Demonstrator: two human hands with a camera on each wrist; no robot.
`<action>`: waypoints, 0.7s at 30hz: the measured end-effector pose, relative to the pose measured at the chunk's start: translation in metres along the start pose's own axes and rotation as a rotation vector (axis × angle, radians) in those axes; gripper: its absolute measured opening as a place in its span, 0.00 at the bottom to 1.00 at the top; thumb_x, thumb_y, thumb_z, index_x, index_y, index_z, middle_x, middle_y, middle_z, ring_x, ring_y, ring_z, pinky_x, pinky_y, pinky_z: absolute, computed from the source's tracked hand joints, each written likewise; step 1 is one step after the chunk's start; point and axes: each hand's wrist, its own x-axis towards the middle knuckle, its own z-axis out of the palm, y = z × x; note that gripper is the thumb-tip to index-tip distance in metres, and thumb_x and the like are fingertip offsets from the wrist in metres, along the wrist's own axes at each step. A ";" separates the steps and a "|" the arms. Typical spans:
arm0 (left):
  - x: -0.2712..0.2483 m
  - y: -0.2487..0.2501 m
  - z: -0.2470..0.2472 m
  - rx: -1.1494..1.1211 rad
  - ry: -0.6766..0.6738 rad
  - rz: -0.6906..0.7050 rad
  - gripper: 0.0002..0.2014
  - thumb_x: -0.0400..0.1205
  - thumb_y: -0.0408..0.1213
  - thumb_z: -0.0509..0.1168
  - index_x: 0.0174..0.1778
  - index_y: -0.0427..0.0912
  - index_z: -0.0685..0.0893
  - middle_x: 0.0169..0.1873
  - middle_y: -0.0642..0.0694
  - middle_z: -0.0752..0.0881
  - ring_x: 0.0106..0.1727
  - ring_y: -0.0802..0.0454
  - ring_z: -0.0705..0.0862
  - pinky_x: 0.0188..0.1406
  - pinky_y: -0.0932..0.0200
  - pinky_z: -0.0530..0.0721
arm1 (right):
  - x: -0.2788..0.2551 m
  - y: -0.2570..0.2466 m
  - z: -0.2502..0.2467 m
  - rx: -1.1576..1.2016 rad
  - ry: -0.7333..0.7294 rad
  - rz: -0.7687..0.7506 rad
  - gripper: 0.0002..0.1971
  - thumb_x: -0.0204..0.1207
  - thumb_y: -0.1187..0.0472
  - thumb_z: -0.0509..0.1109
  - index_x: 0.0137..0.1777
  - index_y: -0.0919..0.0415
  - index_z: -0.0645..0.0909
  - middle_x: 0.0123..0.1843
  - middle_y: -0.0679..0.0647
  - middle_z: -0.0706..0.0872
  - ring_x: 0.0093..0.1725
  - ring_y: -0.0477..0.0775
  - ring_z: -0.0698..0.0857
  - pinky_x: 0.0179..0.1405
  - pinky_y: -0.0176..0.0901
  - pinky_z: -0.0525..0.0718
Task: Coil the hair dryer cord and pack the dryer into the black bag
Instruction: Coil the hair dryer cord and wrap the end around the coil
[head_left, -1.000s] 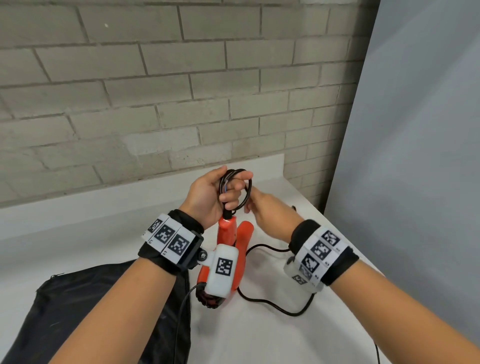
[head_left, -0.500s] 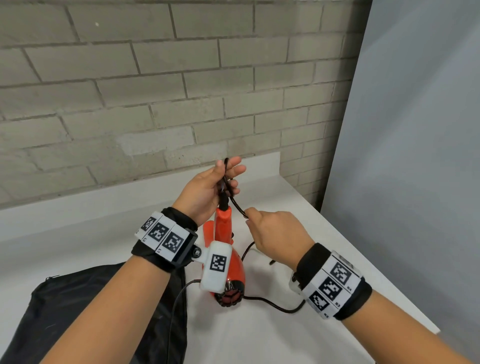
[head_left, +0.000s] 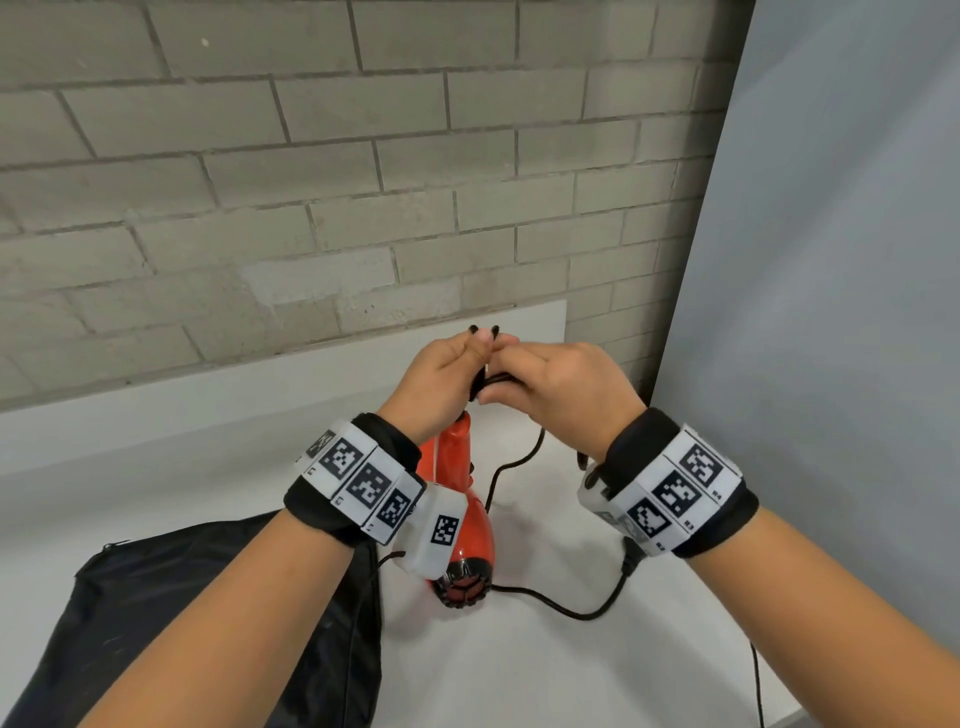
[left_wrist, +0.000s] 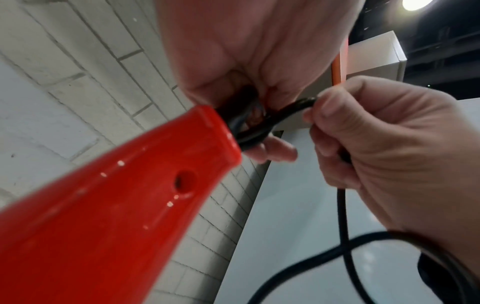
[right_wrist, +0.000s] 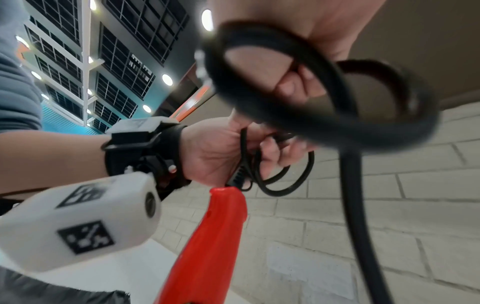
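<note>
Both hands meet above the white bench (head_left: 519, 675), working the black rubber cord (head_left: 566, 610) at the dryer's handle.

Left hand (head_left: 441, 379) grip clenched on gathered cord loops at the handle end of the glossy red plastic hair dryer (head_left: 475, 535), which hangs barrel-down over the bench. Right hand (head_left: 566, 395) grip closed round another cord loop, touching the left. Slack cord trails across the bench. Black fabric bag (head_left: 182, 613) lies flat, lower left, just beside the dryer.

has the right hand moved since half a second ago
Yes. The right hand has come up and away from the table's near edge toward the brick wall, meeting the left hand at the cord coils.
</note>
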 end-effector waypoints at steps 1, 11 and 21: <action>-0.002 0.003 0.000 0.066 -0.018 0.017 0.24 0.85 0.47 0.44 0.35 0.47 0.83 0.29 0.49 0.85 0.31 0.65 0.83 0.39 0.72 0.80 | 0.003 0.001 -0.003 0.033 0.021 0.009 0.15 0.69 0.48 0.63 0.35 0.61 0.82 0.27 0.50 0.85 0.21 0.52 0.81 0.16 0.34 0.76; -0.005 0.010 0.004 -0.250 -0.247 -0.214 0.34 0.84 0.55 0.38 0.26 0.41 0.82 0.10 0.55 0.64 0.13 0.59 0.57 0.18 0.65 0.62 | 0.027 0.036 -0.012 0.505 -0.167 0.327 0.10 0.70 0.57 0.74 0.43 0.65 0.88 0.37 0.58 0.91 0.34 0.44 0.83 0.38 0.36 0.78; 0.001 0.002 -0.012 -0.383 -0.168 -0.261 0.24 0.84 0.46 0.50 0.31 0.36 0.82 0.13 0.55 0.70 0.11 0.61 0.62 0.18 0.68 0.70 | -0.004 0.020 0.021 1.236 -0.173 0.614 0.16 0.84 0.65 0.51 0.41 0.59 0.79 0.25 0.47 0.83 0.17 0.38 0.64 0.16 0.26 0.63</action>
